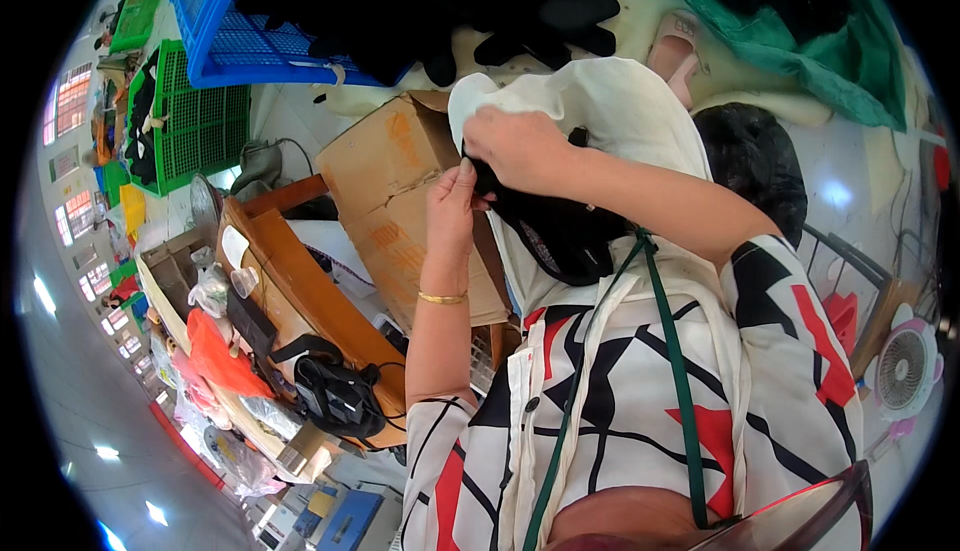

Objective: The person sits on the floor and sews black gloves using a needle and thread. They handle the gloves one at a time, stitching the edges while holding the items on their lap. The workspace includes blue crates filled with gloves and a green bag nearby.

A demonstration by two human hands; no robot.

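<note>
A black fabric piece (560,236) lies over the white cloth (655,116) on my lap, its upper end between my hands. Thumb and fingers of my left hand (453,201) pinch its edge from the left. Close against it, my right hand (515,148) is closed on the same piece, with its back turned up and its fingertips mostly hidden. My right forearm crosses above the piece and covers part of it. Whether the piece is a glove I cannot tell.
Ahead lies a heap of black, finger-shaped pieces (570,16) beside a blue crate (215,46). A cardboard box (385,166) and a cluttered wooden table (365,326) stand left. At right are a black plastic bag (755,166), a green sack (860,76) and a fan (905,361).
</note>
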